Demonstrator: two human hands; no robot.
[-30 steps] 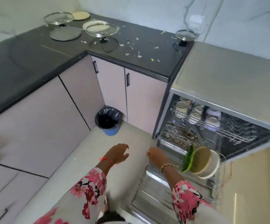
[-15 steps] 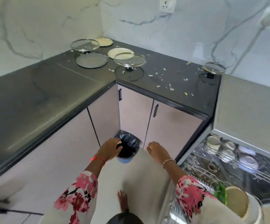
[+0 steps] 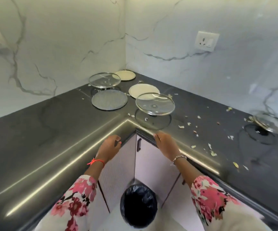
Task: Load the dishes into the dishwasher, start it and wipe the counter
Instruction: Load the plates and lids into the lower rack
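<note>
Collecting dishes is the step, I judge; dishwasher out of view | left hand (image 3: 110, 145) and right hand (image 3: 165, 142) hover at the bench (image 3: 51, 130) edge, each grip loose and empty | nearest glass lid (image 3: 155, 105) sits knob-down just beyond my right hand, grey plate (image 3: 109, 101) and cream plate (image 3: 141, 90) behind | next: lift lid by its rim; scraps (image 3: 181, 126) wait for wiping.

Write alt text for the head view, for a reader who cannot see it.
A person's left hand and right hand, both empty, hover at the inner corner of a dark L-shaped counter holding glass lids, plates and scattered food scraps. A black-lined bin stands on the floor below.
</note>
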